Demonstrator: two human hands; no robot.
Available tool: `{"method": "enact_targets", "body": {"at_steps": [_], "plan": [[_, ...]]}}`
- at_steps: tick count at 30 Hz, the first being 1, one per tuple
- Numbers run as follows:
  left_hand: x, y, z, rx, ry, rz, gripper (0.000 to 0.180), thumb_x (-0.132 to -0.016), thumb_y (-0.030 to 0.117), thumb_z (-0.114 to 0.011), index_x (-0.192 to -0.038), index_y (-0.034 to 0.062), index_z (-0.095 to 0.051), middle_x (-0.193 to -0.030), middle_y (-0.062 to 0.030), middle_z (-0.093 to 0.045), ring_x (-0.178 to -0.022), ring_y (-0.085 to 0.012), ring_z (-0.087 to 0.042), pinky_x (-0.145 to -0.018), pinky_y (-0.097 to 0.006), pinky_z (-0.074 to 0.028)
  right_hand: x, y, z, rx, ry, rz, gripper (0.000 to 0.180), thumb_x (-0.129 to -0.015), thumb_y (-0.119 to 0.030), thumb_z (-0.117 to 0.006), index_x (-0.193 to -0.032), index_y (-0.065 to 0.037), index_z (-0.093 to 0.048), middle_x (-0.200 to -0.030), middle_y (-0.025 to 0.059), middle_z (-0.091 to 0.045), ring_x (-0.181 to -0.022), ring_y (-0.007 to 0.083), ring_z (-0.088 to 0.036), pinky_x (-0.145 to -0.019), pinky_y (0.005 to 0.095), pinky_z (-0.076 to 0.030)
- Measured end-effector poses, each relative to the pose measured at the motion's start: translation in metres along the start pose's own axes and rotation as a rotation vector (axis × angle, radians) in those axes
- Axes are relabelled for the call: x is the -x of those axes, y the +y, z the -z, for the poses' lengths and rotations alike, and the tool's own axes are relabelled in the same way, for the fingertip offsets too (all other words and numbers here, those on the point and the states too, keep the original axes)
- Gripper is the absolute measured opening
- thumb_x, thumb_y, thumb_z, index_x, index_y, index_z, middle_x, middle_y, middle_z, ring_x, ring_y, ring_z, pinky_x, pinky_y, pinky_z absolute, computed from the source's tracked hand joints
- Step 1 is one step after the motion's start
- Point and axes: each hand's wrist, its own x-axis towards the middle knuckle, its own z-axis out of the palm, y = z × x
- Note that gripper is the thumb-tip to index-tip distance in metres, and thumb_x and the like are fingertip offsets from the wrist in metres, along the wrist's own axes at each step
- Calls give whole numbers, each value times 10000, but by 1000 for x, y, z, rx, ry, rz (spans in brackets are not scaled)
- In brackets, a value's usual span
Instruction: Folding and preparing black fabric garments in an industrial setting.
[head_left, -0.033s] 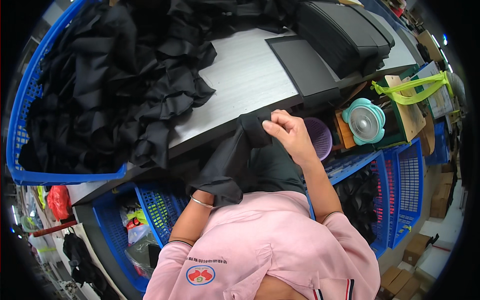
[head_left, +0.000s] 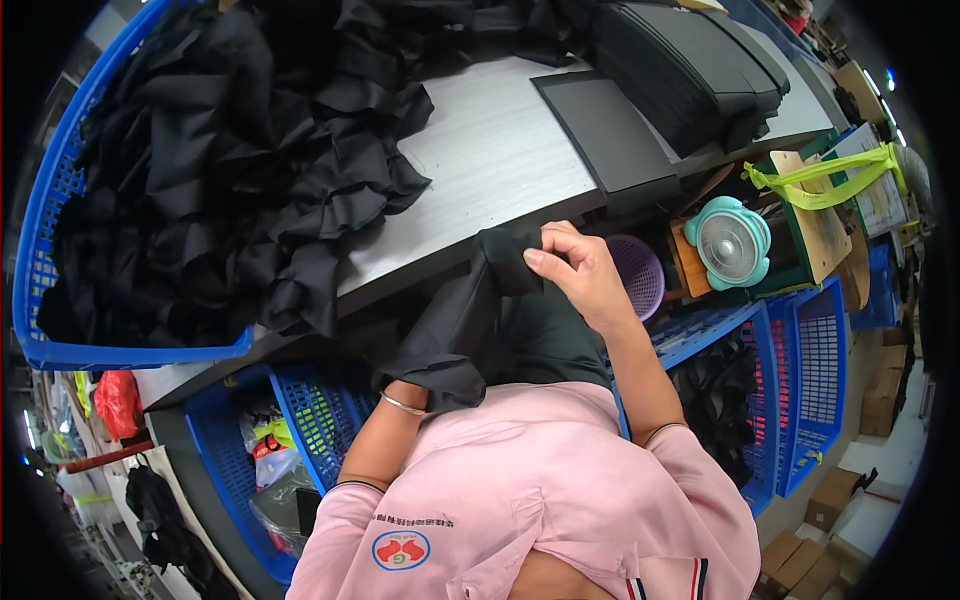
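Note:
A black cloth piece (head_left: 452, 325), shaped like a sleeve or pouch, stretches between my hands below the table edge. Its upper end is pinched between the thumb and fingers of my right hand (head_left: 575, 265). The lower end covers my left hand, so those fingers are hidden; only my left wrist (head_left: 407, 394) with a silver bangle shows at the cloth's opening. On the table to the left lies a big heap of black cloth pieces (head_left: 240, 150), partly in a blue plastic basket (head_left: 135, 353).
The pale table (head_left: 490, 150) carries a stack of flat black panels (head_left: 690, 75) and one separate panel (head_left: 610, 135). A purple basket (head_left: 640, 275) and a turquoise fan (head_left: 730, 245) stand to the right. Blue crates (head_left: 810, 380) flank me, and cartons (head_left: 835, 498) lie at lower right.
My right hand and the cloth's upper end have shifted very slightly downward. Everything else looks the same.

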Motion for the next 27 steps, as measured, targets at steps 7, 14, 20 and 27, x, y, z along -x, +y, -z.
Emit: {"method": "enact_targets", "body": {"at_steps": [7,14,20,27], "plan": [[5,96,30,195,-167,4,523,-984,197,-580,-1450,1,-449,-1375,-118,-570,-1217,-225,-566,-1048,-343,-440,-14,-6,3,-770,24,-175,190,-988,-158,-635,-1001,19,-702,-892,15,-678,-825,75,-609,-789,246,-491],[2,64,28,529,-78,-29,481,-986,189,-579,-1419,9,-474,-1350,-106,-584,-1204,-218,-570,-1038,-342,-442,1,-8,18,-143,-67,49,297,-909,-202,-690,-1098,26,-672,-1094,85,-676,-1015,198,-636,-940,295,-467],[-1,45,1,820,-14,-44,445,-988,181,-578,-1393,16,-495,-1329,-96,-597,-1193,-211,-574,-1029,-340,-443,0,-7,5,276,46,1,247,-842,-163,-761,-1007,4,-686,-1096,109,-696,-972,257,-667,-896,319,-496],[-3,-1,8,1161,86,-46,405,-990,172,-576,-1362,24,-521,-1304,-84,-611,-1180,-204,-578,-1019,-339,-444,5,13,28,-366,-233,236,108,-848,-58,-718,-824,14,-642,-833,67,-639,-882,186,-605,-1096,488,-385]]}}
